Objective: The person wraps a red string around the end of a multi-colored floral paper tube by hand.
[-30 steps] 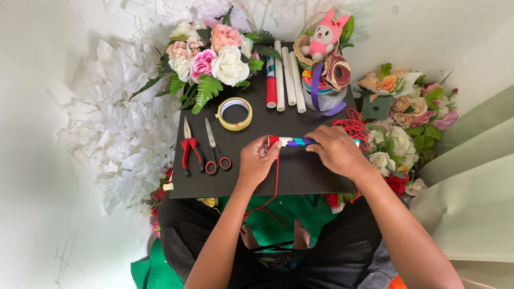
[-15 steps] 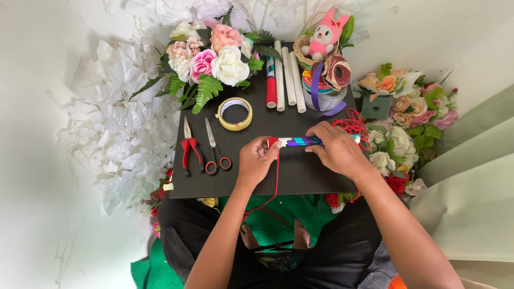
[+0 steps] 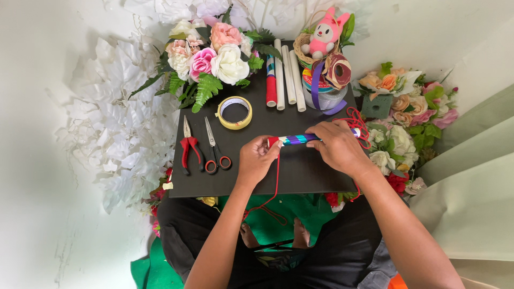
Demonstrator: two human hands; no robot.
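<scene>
Pinching the red end of a striped stick [image 3: 300, 139] with left hand [image 3: 256, 162], red cord [image 3: 274, 184] trailing below; right hand [image 3: 338, 147] closed over its other end, above the black counter [image 3: 300, 174]. Beside: scissors [image 3: 214, 147], pliers [image 3: 188, 145], tape roll [image 3: 234, 112].

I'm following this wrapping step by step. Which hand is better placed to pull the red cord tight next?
Probably the left hand: its fingers already pinch the red cord at the end of the striped tube, and the cord drops straight below it. The right hand grips the tube's middle, steadying it.
</scene>
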